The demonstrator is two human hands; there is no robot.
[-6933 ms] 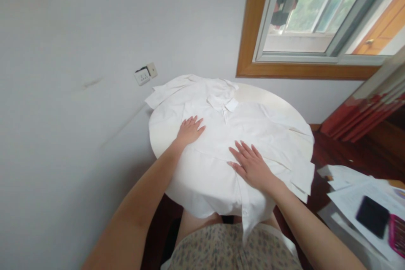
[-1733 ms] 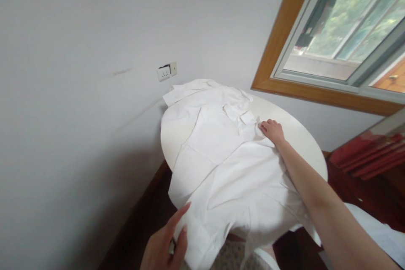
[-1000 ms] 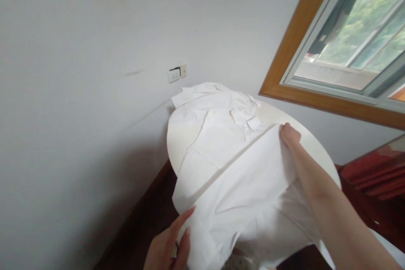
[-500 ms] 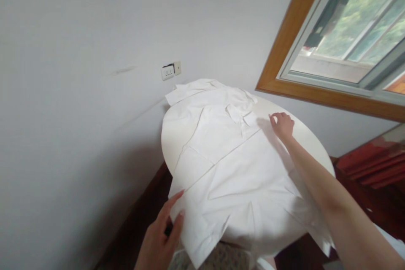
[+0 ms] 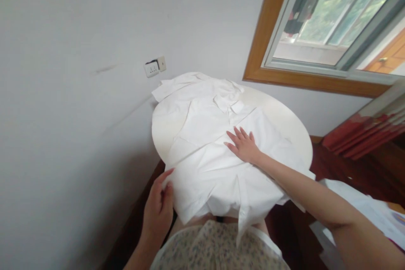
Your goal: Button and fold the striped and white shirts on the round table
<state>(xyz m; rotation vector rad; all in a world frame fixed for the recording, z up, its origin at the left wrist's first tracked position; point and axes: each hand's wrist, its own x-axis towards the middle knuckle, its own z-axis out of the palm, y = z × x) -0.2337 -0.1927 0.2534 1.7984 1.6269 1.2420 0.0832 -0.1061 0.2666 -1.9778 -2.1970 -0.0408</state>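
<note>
A white collared shirt [image 5: 202,160] lies spread and wrinkled over a round white table [image 5: 292,126], a long fold line crossing it. Its near edge hangs down over the table's front. My right hand [image 5: 243,147] rests flat on the middle of the shirt, fingers spread. At the shirt's lower left edge is my left hand [image 5: 158,204], thumb and index finger apart and touching the cloth; its other fingers are partly hidden. The shirt's collar [image 5: 226,104] shows beyond my right hand, and more white cloth [image 5: 196,84] is bunched at the table's far side.
A white wall with a socket [image 5: 152,68] stands behind and left of the table. A wood-framed window [image 5: 303,83] is at the upper right, with a red and white curtain [image 5: 357,135] below. White items [image 5: 363,206] lie low at the right.
My right hand has moved left and nearer from the shirt's far right side and now lies flat on its middle. My left hand stays by the left edge. The view has shifted.
</note>
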